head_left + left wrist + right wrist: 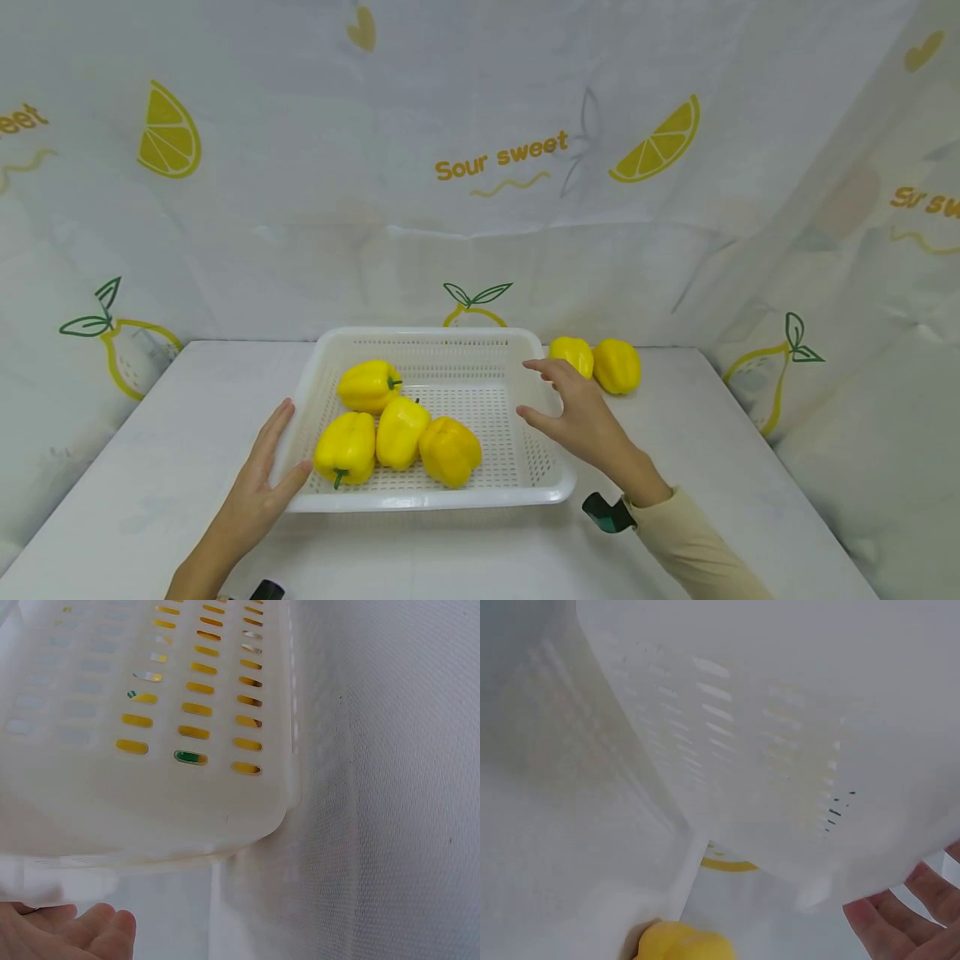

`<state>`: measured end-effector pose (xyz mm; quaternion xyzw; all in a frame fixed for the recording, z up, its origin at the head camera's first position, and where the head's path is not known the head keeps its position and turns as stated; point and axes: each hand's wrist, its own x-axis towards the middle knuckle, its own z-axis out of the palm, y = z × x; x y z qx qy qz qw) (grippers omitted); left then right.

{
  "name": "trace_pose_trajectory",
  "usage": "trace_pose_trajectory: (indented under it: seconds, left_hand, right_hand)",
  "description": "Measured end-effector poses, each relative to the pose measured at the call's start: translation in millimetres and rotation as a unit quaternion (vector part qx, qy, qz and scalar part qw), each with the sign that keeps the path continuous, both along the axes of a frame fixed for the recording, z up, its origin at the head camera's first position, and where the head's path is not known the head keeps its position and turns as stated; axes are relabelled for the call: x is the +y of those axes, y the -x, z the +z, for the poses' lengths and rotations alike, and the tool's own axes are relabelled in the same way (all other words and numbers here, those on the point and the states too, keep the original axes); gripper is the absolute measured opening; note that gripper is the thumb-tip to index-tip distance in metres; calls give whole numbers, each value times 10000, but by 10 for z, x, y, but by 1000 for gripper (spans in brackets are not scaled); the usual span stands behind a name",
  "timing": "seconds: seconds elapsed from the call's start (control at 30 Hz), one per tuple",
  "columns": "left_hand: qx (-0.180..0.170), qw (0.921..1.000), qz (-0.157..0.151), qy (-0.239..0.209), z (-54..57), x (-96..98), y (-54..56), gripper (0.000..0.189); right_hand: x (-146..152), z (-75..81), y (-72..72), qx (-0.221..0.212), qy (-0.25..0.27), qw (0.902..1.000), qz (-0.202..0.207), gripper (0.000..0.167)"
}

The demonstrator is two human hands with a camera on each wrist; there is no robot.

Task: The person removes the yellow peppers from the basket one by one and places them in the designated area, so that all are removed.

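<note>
A white plastic basket with slotted walls stands on the table, holding several yellow bell peppers grouped toward its left side. At the left rim is my left hand, its fingers fairly straight and the thumb spread over the edge. In the left wrist view, fingertips show just beyond the rim. My right hand is at the right rim, thumb and fingers apart with nothing between them. Its fingers appear beside the basket edge in the right wrist view; whether they touch it, I cannot tell.
Two more yellow bell peppers lie on the table outside the basket, behind my right hand. The white table meets a hanging curtain printed with lemons at the back and sides.
</note>
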<state>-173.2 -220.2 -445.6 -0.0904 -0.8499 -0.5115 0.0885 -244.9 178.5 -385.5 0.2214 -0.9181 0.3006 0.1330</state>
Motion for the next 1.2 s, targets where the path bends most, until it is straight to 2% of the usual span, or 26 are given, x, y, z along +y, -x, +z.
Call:
trace_pose_trajectory:
  seconds: [0.4, 0.8, 1.2]
  left_hand:
    - [-36, 10000, 12, 11, 4, -1, -3, 81]
    - [-22, 10000, 45, 77, 2, 1, -3, 81]
    - [157, 9997, 17, 183, 15, 12, -12, 74]
  right_hand:
    - [-155, -62, -64, 173, -133, 9992, 345, 58]
    - [-354, -76, -144, -107, -359, 9971, 668, 58]
    - [-545, -135, -183, -289, -619, 9913, 1126, 57]
